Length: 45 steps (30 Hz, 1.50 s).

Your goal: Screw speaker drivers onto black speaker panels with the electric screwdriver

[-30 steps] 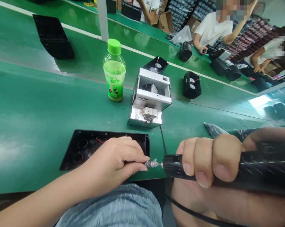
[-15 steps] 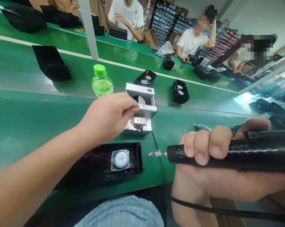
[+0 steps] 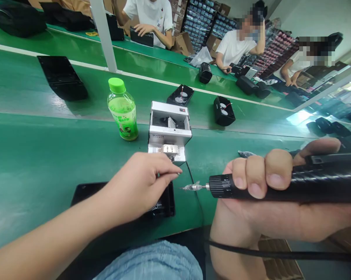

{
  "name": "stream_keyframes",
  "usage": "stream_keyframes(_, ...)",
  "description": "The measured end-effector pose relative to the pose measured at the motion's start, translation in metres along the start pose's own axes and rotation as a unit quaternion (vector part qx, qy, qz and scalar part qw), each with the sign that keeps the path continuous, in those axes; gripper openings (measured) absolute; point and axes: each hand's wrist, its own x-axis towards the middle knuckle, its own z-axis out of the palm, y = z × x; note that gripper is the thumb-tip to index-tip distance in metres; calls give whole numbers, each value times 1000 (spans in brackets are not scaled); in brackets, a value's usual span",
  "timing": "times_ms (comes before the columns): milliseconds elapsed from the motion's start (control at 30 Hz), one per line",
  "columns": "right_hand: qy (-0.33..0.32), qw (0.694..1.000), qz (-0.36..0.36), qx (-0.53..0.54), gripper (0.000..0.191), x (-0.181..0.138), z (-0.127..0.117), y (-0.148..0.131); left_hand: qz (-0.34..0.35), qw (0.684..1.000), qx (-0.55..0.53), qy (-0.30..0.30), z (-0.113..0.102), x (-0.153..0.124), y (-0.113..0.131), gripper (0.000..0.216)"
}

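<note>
My right hand is wrapped round a black electric screwdriver held level, its metal bit pointing left. My left hand hovers just left of the bit, fingertips pinched together on something too small to name. Under that hand lies a black plastic housing, mostly hidden. A silver screw feeder box stands just beyond my left hand.
A green drink bottle stands left of the feeder. More black housings and speaker parts lie on the green belt. Three other people work at the far side. A black cable hangs from the screwdriver.
My left hand came back from the feeder box down towards the screwdriver bit, again covering the speaker in the housing. The screwdriver stayed nearly in place.
</note>
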Motion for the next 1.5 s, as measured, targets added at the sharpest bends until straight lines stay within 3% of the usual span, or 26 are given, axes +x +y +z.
stream_keyframes(167,-25,999,12,16,38,-2,-1,-1,-19,998,-47,-47,16,-23,2,31)
stream_keyframes(433,-7,1000,-10,-7,35,-15,12,-4,-88,993,-36,-64,18,-24,13,27)
stream_keyframes(700,8,999,-5,-43,36,-19,19,-6,-23,996,31,-75,21,-33,12,38)
stream_keyframes(867,17,999,-7,-47,39,-14,19,-3,-118,992,-17,-36,16,-34,3,34)
stream_keyframes(967,19,999,-9,-46,42,-11,18,0,-125,991,13,39,-2,-17,-2,27)
stream_keyframes(1100,15,999,-15,-43,47,-5,21,6,-70,971,179,139,-32,31,-6,18)
stream_keyframes(1200,-2,999,-22,-49,55,4,27,14,-61,940,300,151,-43,64,-11,24)
stream_keyframes(1267,-14,998,-33,-56,60,12,31,21,-49,925,343,157,-45,68,-15,40)
stream_keyframes(1367,-56,996,-47,-54,63,24,37,39,-14,928,346,138,-44,43,-19,35)
stream_keyframes(1500,-134,987,-78,-45,66,34,42,75,-5,956,295,-4,-34,-22,-25,18)
